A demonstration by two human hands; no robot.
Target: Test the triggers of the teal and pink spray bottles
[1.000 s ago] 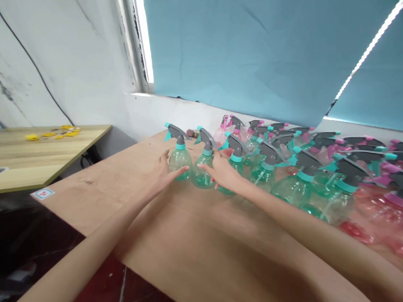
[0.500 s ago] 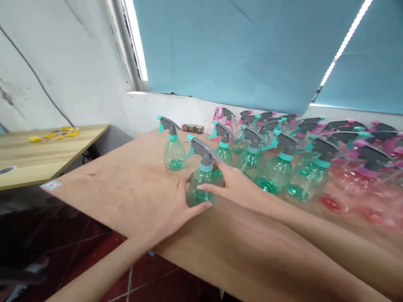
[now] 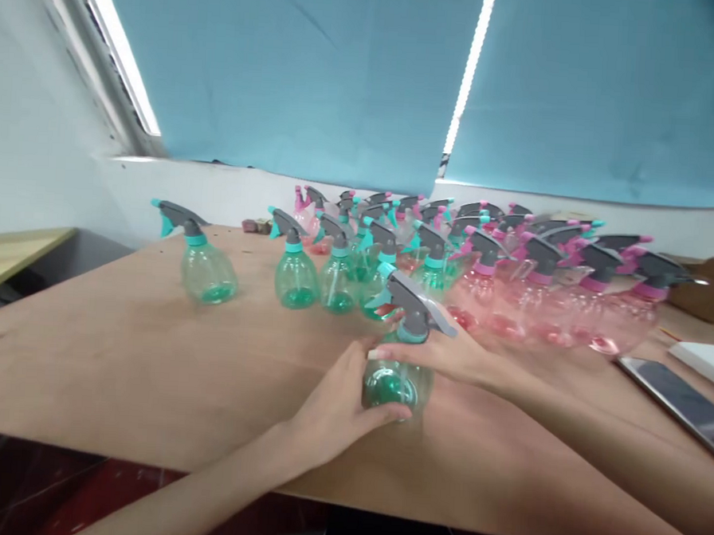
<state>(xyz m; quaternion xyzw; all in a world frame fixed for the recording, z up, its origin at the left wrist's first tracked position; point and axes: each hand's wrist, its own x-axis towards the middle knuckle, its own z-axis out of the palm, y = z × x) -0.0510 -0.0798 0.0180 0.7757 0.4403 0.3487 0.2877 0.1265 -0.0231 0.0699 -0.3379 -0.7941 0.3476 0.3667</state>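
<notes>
A clear green spray bottle [image 3: 394, 385] with a grey and turquoise trigger head is between my two hands near the table's front. Wrapped low around its left side is my left hand [image 3: 341, 406], thumb across the front. My right hand [image 3: 442, 352] grips the bottle higher up, just below the turquoise collar, its thumb pointing left. The bottle leans slightly, and whether its base touches the table cannot be made out. Behind it stand several green spray bottles [image 3: 297, 279], and one more green spray bottle [image 3: 208, 272] stands apart at the left.
Several pink spray bottles [image 3: 538, 305] crowd the right and back of the wooden table [image 3: 148, 368]. A phone [image 3: 679, 400] and a white box [image 3: 706, 362] lie at the right, before a cardboard box [image 3: 712, 286]. Small blocks [image 3: 256, 226] sit near the wall.
The view has swung to the right, bringing the phone and boxes into sight. Both hands have brought the held bottle closer to the front edge, away from the green bottles.
</notes>
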